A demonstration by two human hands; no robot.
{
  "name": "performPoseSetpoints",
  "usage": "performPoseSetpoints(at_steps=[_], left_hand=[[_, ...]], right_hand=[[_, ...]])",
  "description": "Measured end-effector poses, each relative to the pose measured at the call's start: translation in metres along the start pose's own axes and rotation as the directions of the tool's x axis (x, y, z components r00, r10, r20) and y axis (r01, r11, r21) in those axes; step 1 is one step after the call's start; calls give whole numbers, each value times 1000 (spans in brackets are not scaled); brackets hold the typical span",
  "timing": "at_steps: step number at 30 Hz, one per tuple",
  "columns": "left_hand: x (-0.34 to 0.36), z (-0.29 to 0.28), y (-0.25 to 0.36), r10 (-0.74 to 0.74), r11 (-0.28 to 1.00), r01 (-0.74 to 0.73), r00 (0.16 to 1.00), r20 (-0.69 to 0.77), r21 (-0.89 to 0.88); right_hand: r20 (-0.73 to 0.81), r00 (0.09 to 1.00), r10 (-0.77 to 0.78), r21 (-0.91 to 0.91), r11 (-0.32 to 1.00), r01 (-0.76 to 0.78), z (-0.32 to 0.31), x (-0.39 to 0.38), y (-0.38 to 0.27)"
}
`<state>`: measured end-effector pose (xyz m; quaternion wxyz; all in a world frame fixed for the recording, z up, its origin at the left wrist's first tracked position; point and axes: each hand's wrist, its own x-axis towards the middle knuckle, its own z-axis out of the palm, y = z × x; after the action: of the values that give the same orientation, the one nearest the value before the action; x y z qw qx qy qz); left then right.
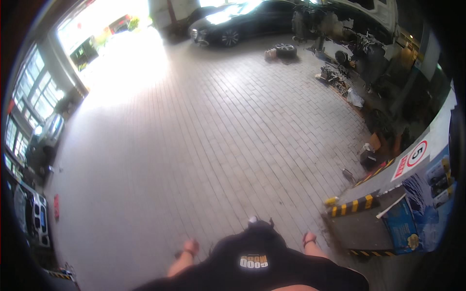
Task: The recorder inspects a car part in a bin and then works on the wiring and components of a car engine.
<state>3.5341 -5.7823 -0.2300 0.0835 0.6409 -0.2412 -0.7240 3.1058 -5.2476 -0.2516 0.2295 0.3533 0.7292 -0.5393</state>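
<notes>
My left hand (191, 246) hangs low beside my dark shirt (242, 271), over the paved floor (194, 160). A dark patch shows by its wrist. On the other side of my body, my right hand (308, 236) hangs down too, with a dark band at the wrist. Both hands are small and unclear in the head view, and their fingers cannot be made out. Neither hand visibly touches or holds a thing. Nearest to the right hand is a pillar base with a yellow-and-black striped edge (353, 205).
A dark car (242, 22) stands at the far side, with a loose wheel (286, 50) near it. Car parts (335, 75) line the right. A round sign (417, 153) and a blue poster (402, 225) are on the right pillar. Vehicles, one a white-fronted car (40, 213), stand left.
</notes>
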Motion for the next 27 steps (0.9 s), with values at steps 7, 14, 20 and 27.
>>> performPoseSetpoints(at_steps=[7, 14, 20, 27], left_hand=[[27, 103, 95, 42, 999, -40, 996, -75, 16], [167, 234, 226, 195, 811, -237, 971, 134, 535], [349, 338, 420, 117, 877, -198, 972, 205, 438], [349, 600, 677, 196, 910, -263, 954, 224, 320]], right_hand=[[253, 891, -377, 254, 914, 315, 283, 7, -325], [254, 805, -536, 152, 844, 514, 410, 55, -469], [-88, 989, -122, 224, 965, 139, 373, 128, -400], [-440, 852, 284, 410, 907, -90, 361, 113, -361]])
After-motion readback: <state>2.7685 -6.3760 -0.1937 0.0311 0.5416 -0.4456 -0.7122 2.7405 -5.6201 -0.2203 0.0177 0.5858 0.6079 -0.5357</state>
